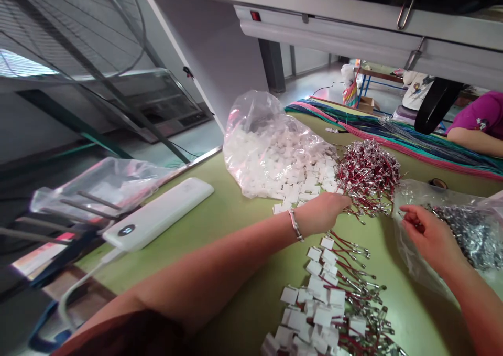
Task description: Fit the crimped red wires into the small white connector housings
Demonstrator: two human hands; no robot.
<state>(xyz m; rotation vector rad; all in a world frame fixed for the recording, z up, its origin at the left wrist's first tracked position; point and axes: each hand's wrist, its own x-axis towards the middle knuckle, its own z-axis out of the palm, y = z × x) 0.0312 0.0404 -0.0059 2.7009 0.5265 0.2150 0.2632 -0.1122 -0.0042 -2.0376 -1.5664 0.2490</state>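
Observation:
My left hand (324, 212), with a bracelet on the wrist, reaches to the near left edge of a heap of short red wires with metal ends (367, 175). Its fingers are closed, and the tips are hidden against the wires. My right hand (430, 235) is beside the heap, over a clear bag of small metal parts (475, 235). The thumb and fingers are pinched together, perhaps on something small and shiny. Below my left hand lie rows of white connector housings (314, 303) with red wires attached.
Behind my left hand, a clear bag of white housings (259, 151) spills onto the green table (220, 209). A white power bank (161, 214) with a cable lies left. Bundled long wires (393, 136) cross the back; a black tape roll (438, 183) and another person's arm (475, 138) are at right.

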